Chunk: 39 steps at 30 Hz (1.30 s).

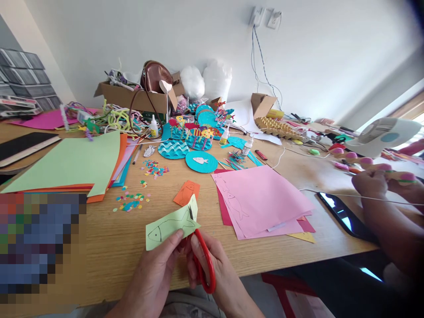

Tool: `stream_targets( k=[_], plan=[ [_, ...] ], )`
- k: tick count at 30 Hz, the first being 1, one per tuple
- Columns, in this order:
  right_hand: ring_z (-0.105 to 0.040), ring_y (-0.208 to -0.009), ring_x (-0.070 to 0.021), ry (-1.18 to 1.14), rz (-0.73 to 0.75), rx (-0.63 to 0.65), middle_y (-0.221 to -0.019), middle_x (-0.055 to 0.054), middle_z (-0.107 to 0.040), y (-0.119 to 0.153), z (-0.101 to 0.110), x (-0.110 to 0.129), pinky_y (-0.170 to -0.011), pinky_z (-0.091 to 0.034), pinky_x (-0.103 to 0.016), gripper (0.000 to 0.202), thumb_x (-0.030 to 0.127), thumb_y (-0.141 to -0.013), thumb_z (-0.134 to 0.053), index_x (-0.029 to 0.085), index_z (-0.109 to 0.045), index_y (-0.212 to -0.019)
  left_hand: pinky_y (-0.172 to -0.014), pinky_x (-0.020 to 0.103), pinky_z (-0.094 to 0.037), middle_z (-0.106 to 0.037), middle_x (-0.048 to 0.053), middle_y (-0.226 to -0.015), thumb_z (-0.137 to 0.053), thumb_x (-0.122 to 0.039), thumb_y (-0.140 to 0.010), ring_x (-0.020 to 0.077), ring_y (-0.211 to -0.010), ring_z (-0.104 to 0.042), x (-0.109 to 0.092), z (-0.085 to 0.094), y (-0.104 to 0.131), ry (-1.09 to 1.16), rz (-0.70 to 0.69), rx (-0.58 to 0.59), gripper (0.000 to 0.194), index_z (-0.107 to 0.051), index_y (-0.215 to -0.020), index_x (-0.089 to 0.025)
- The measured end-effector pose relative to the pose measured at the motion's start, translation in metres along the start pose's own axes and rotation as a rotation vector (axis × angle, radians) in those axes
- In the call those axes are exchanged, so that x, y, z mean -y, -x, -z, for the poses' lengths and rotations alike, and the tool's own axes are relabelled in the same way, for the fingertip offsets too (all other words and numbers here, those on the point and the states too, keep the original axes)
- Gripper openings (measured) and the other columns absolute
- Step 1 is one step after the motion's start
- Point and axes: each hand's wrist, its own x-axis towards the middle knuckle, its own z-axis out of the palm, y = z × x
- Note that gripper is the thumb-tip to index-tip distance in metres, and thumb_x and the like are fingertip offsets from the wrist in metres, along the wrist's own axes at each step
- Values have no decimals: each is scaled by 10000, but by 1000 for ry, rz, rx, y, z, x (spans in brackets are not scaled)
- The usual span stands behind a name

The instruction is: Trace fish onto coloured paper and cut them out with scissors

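Observation:
Between thumb and fingers, my left hand [155,269] pinches a piece of light green paper [170,224] with a fish drawn on it in dark line. My right hand [215,269] grips red-handled scissors [208,269], whose blades reach up across the green paper by the fish's tail. A cut strip of the paper bends up beside the blades. Just beyond lies an orange paper piece [188,192] with another drawn fish. To the right, pink paper sheets [265,198] carry fish outlines along their left edge.
Green and orange sheets [76,163] are stacked at left, near loose confetti [132,202]. Turquoise discs [201,162], glue bottles [247,145] and a cardboard box [132,99] stand farther back. At right, a co-worker's hands [371,183] hold a pink-bumped strip above a phone [344,216].

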Motion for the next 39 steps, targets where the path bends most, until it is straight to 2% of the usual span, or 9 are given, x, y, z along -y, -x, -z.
stream_targets(
  k=[9, 20, 26, 33, 39],
  plan=[
    [-386, -341, -45, -49, -18, 42, -414, 76, -436, 1, 3, -6, -365, -264, -159, 445, 596, -837, -432, 166, -486, -735, -806, 325, -481, -655, 37, -824, -751, -255, -642, 183, -801, -586, -1, 5, -2, 32, 17, -23, 197, -683, -801, -159],
    [-380, -344, -49, -44, -28, 26, -416, 77, -436, -1, 1, -2, -372, -267, -169, 471, 632, -806, -446, 168, -481, -732, -701, 270, -476, -590, 14, -662, -693, -254, -711, 163, -723, -557, -6, 3, 2, -2, 14, 101, 111, -685, -708, -143],
    [-393, -350, -57, -99, -26, 101, -415, 73, -440, -3, 5, -4, -385, -266, -183, 491, 650, -796, -437, 165, -499, -750, -747, 313, -475, -637, 24, -741, -680, -259, -716, 164, -714, -559, -9, 4, 2, 2, 31, 94, 106, -665, -696, -156],
    [-384, -365, -54, 43, -53, 30, -430, 69, -433, 0, 2, 6, -385, -280, -172, 534, 692, -760, -442, 164, -520, -748, -750, 300, -478, -651, 26, -788, -697, -181, -678, 173, -771, -587, -17, 2, 1, 76, 60, 50, 66, -686, -740, -164],
    [-383, -369, -58, 52, -61, 45, -430, 65, -432, 0, 2, 8, -394, -288, -182, 552, 700, -750, -445, 157, -541, -752, -763, 323, -472, -660, 42, -797, -674, -196, -698, 195, -787, -591, -20, 4, 2, 75, 76, 111, 49, -685, -727, -157]
  ],
)
